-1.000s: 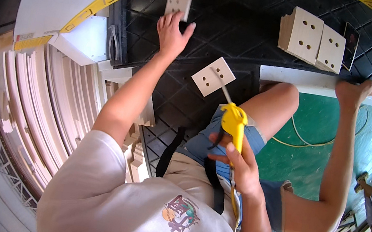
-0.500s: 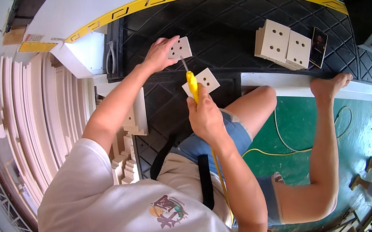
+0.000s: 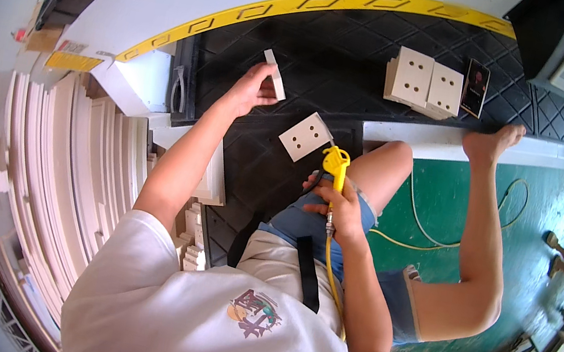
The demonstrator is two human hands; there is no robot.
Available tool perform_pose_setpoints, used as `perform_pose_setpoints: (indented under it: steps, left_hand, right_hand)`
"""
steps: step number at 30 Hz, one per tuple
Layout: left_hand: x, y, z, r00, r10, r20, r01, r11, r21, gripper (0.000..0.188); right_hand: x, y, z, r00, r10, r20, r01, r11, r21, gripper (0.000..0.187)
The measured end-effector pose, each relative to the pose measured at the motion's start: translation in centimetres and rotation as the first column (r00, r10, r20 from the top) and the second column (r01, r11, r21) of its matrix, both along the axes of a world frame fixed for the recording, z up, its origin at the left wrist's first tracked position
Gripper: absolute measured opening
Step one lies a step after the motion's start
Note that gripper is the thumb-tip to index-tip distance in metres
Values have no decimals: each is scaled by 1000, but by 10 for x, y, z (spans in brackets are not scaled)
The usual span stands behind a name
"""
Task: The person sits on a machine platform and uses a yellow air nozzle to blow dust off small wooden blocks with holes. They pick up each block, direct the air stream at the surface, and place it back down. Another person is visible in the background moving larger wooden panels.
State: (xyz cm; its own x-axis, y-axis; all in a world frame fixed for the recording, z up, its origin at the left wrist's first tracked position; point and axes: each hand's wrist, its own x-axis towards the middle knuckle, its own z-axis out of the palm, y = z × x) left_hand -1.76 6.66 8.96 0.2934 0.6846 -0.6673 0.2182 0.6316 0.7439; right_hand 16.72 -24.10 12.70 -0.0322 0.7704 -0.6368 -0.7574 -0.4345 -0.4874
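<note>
In the head view, I look down on a person's two bare hands over a black, grooved worktop (image 3: 342, 41). The left hand (image 3: 249, 88), toward the worktop's left end, is partly curled, thumb and fingers pinching a pale board (image 3: 276, 75) tilted up on edge; I cannot tell whether it clears the surface. The right hand (image 3: 342, 207) is wrapped around the handle of a yellow air gun (image 3: 336, 166), its yellow hose (image 3: 333, 278) trailing down past the person's waist. Just beyond the nozzle, a four-hole board (image 3: 305, 137) lies flat near the worktop's front edge. Toward the right end sit stacked boards (image 3: 413, 79), a dark phone-like slab (image 3: 475, 87) beside them. I judge the held board light, stiff and wood-like, perhaps dusty and a little slick, its corners prone to chipping; opposite long edges, clear of the holes, would give the surest hold.
</note>
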Motion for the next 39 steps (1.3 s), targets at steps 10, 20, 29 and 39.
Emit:
perform_pose_setpoints:
  steps: [10, 20, 29, 39]
  left_hand:
    - [47, 16, -1, 632, -184, -753, 775, 166, 610, 80]
    - [-17, 38, -71, 331, -130, -935, 940, -44, 339, 79]
    - [-27, 55, -103, 495, -65, -866, 863, 154, 482, 48]
    - [-16, 48, -102, 469, 18, -883, 864, 197, 463, 49]
  right_hand:
    - [21, -21, -17, 991, 114, 77, -124, 982, 145, 41]
    - [-2, -4, -24, 997, -77, 21, 74, 990, 120, 51]
    - [1, 1, -27, 999, -42, -30, 45, 991, 124, 59]
    - [3, 2, -31, 998, -51, -36, 55, 991, 119, 60]
